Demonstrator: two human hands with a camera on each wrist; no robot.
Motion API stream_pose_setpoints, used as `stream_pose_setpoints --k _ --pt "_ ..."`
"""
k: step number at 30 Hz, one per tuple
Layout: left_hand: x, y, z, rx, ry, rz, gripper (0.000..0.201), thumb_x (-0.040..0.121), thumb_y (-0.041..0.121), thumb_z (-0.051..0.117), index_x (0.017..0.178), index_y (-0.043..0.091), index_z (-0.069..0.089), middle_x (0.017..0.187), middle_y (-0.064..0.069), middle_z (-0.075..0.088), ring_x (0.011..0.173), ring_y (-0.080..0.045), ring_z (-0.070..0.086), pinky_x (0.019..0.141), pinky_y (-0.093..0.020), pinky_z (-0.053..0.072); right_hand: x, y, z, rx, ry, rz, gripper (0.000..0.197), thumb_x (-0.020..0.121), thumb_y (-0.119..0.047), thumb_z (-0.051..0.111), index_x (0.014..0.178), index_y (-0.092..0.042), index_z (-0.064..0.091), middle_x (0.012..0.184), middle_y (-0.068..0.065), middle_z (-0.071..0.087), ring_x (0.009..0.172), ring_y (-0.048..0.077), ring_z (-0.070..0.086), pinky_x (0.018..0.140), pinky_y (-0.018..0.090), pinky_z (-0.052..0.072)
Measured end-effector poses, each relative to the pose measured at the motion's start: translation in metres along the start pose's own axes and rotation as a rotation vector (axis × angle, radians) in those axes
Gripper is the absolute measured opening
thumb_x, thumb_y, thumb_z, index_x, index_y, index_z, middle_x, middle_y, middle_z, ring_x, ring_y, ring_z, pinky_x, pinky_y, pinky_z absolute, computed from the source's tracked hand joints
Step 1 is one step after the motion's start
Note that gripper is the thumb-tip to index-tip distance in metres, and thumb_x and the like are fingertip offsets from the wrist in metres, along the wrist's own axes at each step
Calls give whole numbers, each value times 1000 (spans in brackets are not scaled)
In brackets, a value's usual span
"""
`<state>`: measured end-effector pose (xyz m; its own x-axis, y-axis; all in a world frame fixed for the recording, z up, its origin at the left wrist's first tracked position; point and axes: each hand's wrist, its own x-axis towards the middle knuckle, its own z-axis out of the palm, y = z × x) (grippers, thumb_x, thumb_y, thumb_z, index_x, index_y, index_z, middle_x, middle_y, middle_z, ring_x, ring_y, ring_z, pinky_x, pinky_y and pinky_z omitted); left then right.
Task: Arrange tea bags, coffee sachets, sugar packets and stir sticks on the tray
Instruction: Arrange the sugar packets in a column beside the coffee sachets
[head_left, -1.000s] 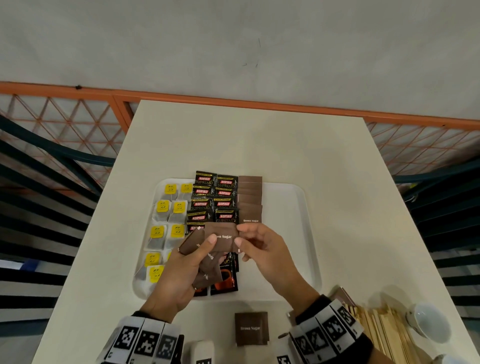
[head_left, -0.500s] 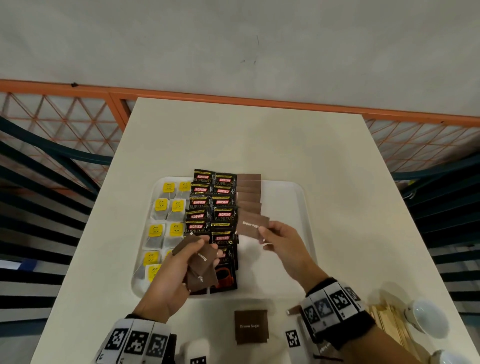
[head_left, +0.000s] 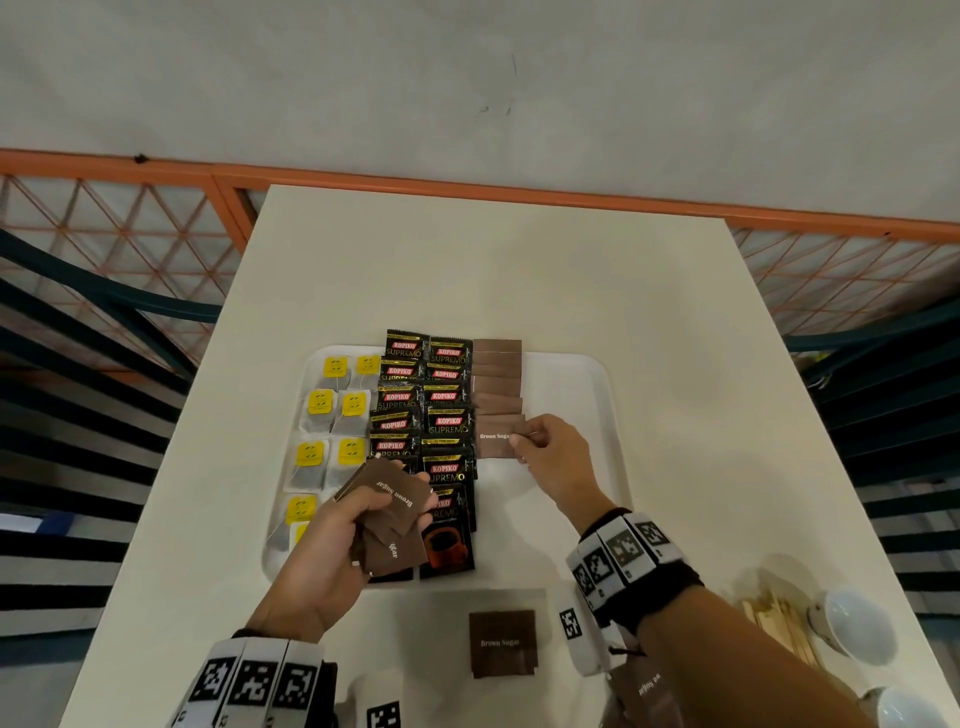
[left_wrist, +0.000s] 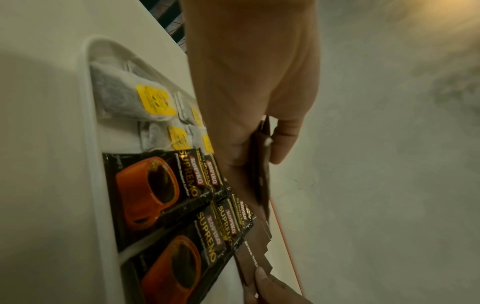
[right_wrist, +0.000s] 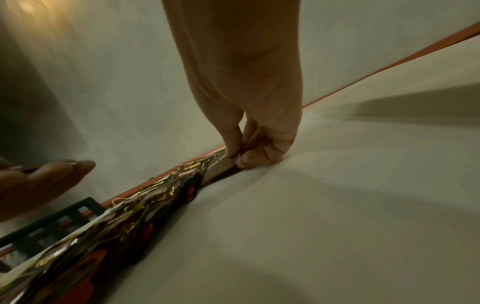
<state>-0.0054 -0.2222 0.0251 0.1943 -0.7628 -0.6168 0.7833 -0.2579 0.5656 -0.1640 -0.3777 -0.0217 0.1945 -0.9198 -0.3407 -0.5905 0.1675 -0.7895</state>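
Note:
On the white tray (head_left: 587, 395) lie two columns of yellow-tagged tea bags (head_left: 320, 405), two columns of black coffee sachets (head_left: 447, 426) and one column of brown sugar packets (head_left: 497, 382). My right hand (head_left: 524, 441) pinches one brown sugar packet (head_left: 493, 441) by its right edge, low on the tray at the near end of that column; the right wrist view shows thumb and fingers on the brown sugar packet (right_wrist: 223, 162). My left hand (head_left: 384, 506) grips a fan of several brown sugar packets (head_left: 395, 499) above the tray's near left part.
One more brown sugar packet (head_left: 502, 643) lies on the table in front of the tray. Wooden stir sticks (head_left: 779, 623) and white cups (head_left: 852, 629) sit at the near right corner. An orange mesh railing (head_left: 130, 234) runs behind the table.
My right hand took one sugar packet from the left hand's fan and carried it forward and down onto the near end of the sugar column. The left hand stayed near the tray's front.

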Motion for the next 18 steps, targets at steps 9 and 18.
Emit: stream_pose_setpoints --k 9,18 --pt "2 -2 6 123 72 61 20 88 0 50 102 8 63 80 -12 75 67 -23 72 56 -30 59 -15 -11 5 -114 71 -106 20 86 -25 62 100 -13 53 94 1 51 72 4 46 57 6 35" --pt "4 -11 18 189 117 189 16 86 0 57 95 11 64 72 -5 73 61 -16 70 52 -26 56 -67 -35 13 185 -400 -121 10 89 -27 58 96 -21 62 85 -6 63 77 7 58 63 16 46"
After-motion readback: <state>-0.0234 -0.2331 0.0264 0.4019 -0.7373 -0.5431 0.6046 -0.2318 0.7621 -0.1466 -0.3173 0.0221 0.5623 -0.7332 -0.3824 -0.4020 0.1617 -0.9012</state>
